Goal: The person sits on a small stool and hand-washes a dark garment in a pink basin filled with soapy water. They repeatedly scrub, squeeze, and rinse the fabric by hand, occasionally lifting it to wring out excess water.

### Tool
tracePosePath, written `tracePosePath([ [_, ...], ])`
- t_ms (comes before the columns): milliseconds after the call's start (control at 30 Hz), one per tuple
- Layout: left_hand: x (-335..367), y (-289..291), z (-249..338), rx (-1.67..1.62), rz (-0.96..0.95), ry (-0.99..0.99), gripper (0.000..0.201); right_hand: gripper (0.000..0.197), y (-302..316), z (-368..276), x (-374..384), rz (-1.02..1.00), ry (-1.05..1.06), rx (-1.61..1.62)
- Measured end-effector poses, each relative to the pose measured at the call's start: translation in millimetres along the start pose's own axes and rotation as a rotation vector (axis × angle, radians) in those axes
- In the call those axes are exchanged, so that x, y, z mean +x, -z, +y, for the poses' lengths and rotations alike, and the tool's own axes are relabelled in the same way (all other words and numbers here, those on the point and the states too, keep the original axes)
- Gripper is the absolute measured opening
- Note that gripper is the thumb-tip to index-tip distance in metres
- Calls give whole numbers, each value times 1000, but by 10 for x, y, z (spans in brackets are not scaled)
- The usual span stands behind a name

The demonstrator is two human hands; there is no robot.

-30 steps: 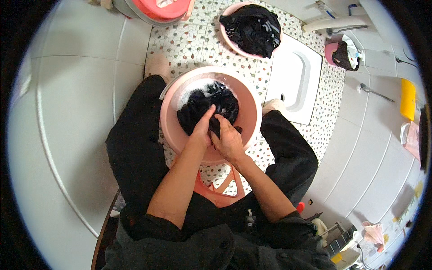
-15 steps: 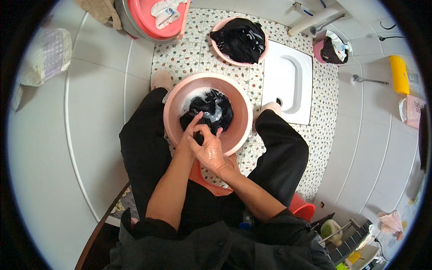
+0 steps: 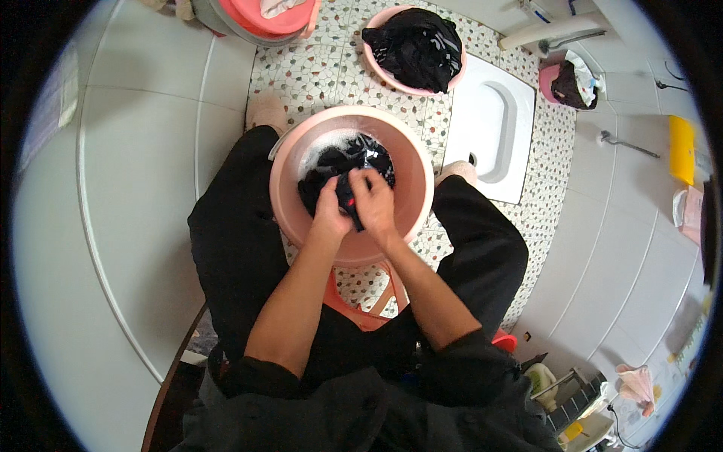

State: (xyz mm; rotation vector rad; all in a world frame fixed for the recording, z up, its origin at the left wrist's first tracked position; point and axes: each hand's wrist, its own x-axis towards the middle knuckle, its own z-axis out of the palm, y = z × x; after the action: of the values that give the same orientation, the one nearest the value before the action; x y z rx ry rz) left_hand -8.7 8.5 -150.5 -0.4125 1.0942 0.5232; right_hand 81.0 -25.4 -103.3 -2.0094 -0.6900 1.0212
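A pink bucket (image 3: 427,188) stands on the floor between my knees. Dark wet laundry (image 3: 340,159) soaks inside it, with white suds (image 3: 313,154) along the far left wall. Over the near part of the bucket, my left hand (image 3: 331,210) and my right hand (image 3: 375,200) are closed on one bunched black cloth (image 3: 346,193). A small red patch shows on this cloth, and a dark end hangs below my fingers. What kind of garment it is, I cannot make out.
Beyond the bucket sits a pink basin (image 3: 376,74) heaped with black clothes. A white squat toilet (image 3: 459,113) is set in the pebble-patterned floor at right. Red and grey tubs (image 3: 263,30) stand at far left. Beneath the bucket's near side is an orange-red stool (image 3: 361,320).
My hands, earlier clasped with the right over the left, have separated a little and now hold the cloth between them, its red patch showing. The whole view has shifted slightly.
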Motion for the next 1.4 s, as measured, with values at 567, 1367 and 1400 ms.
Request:
tracePosePath([
  [567, 819, 98, 328, -128, -4, -110, 44, 48, -580, 631, 1059, 19, -8, -361],
  [1367, 1204, 206, 372, -97, 44, 92, 54, 17, -420, 410, 694, -268, 124, -457],
  [1400, 1286, 390, 313, -81, -48, 68, 52, 19, -456, 375, 578, -273, 148, -442],
])
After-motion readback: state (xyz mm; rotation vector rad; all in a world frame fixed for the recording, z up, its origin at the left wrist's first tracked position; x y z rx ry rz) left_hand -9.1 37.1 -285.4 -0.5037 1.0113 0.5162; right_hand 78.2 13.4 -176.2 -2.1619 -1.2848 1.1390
